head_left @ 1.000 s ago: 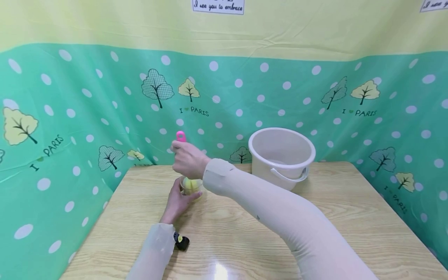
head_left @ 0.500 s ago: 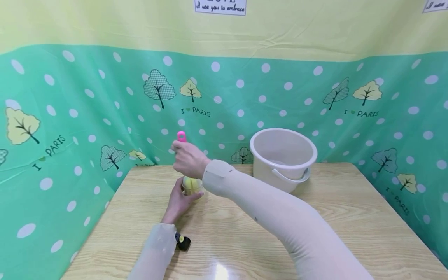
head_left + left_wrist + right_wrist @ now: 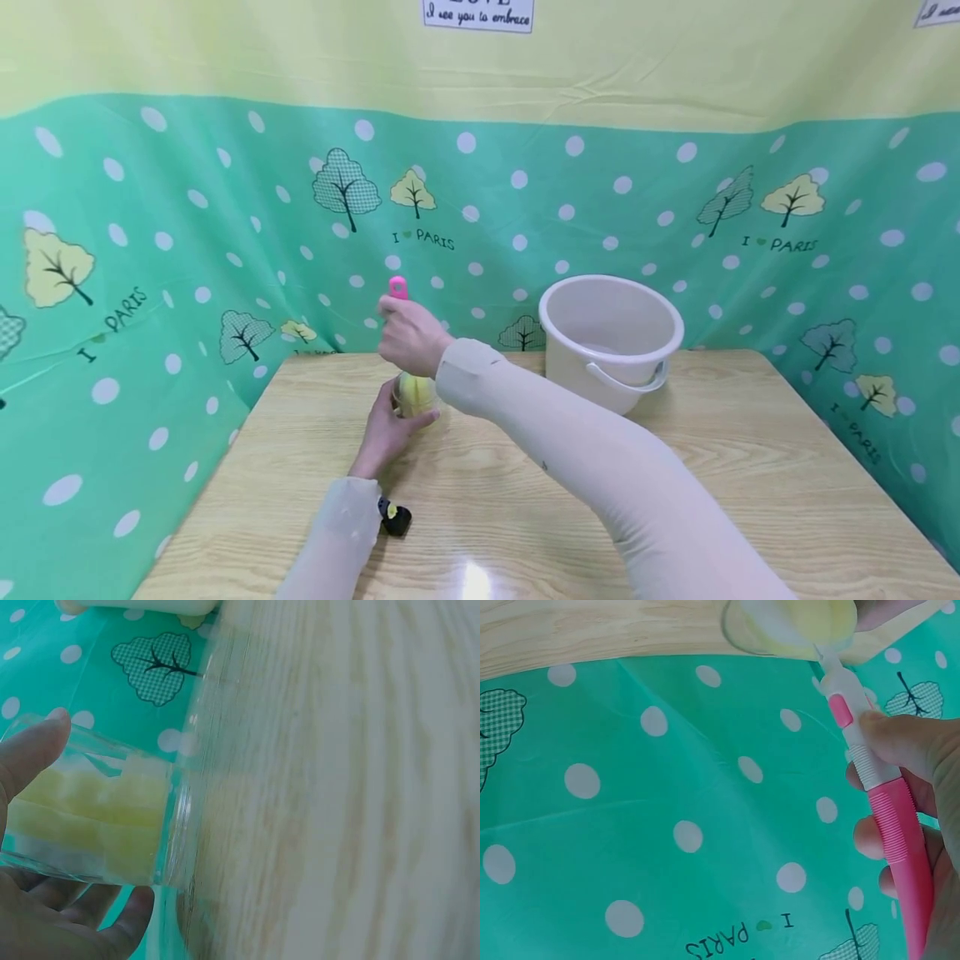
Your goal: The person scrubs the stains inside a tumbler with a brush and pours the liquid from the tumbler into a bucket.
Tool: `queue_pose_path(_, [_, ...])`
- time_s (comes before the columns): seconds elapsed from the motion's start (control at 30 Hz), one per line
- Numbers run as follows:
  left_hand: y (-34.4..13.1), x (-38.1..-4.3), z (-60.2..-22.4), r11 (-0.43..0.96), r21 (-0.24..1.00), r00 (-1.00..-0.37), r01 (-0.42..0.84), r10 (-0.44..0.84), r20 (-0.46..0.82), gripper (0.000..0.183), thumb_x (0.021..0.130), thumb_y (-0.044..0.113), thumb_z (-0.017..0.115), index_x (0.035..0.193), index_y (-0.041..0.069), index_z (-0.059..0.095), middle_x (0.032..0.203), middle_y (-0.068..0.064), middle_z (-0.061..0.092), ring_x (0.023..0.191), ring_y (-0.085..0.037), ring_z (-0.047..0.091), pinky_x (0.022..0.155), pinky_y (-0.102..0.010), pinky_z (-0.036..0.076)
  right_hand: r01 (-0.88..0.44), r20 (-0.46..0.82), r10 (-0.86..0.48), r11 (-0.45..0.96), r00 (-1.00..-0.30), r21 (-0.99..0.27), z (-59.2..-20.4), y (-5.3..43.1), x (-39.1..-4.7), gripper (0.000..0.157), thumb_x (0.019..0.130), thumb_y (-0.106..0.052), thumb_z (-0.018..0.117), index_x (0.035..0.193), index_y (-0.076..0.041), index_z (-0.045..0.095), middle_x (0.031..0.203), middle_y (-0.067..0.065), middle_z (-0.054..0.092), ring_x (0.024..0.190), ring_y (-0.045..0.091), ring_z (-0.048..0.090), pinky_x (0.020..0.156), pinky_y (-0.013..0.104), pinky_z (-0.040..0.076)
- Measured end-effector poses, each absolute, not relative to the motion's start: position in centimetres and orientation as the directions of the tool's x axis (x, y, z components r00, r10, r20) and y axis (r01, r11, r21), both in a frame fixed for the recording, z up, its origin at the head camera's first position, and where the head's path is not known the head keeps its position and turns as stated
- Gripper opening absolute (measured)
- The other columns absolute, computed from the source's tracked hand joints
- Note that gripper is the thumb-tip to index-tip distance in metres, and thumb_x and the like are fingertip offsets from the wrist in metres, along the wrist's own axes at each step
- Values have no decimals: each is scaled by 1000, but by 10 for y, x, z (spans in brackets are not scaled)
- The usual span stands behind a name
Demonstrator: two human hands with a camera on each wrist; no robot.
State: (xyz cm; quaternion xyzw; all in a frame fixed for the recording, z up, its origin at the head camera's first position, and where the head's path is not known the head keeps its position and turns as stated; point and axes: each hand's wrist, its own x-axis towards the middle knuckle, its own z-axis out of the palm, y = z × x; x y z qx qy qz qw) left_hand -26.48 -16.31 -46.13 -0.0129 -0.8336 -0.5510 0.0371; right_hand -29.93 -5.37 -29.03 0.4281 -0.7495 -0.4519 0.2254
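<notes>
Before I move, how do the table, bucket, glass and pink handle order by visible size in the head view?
1. Table
2. Bucket
3. Glass, partly hidden
4. Pink handle, only its end showing

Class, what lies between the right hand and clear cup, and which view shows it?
The right wrist view shows it: the white front of the tool the right hand grips, pointing toward the clear cup.
</notes>
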Motion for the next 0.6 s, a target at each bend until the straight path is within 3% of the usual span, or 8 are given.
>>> queue_pose_path(0.6, [-163, -264, -461, 407, 912, -998, 46, -19, 59, 94, 75, 35, 82, 148, 13, 26, 145, -16, 37, 129, -35, 40, 103, -49, 39, -485, -56, -841, 254, -538, 837, -287, -42, -297, 15, 88, -32, 60, 98, -27, 70, 98, -4, 71, 98, 19, 46, 96, 37, 28])
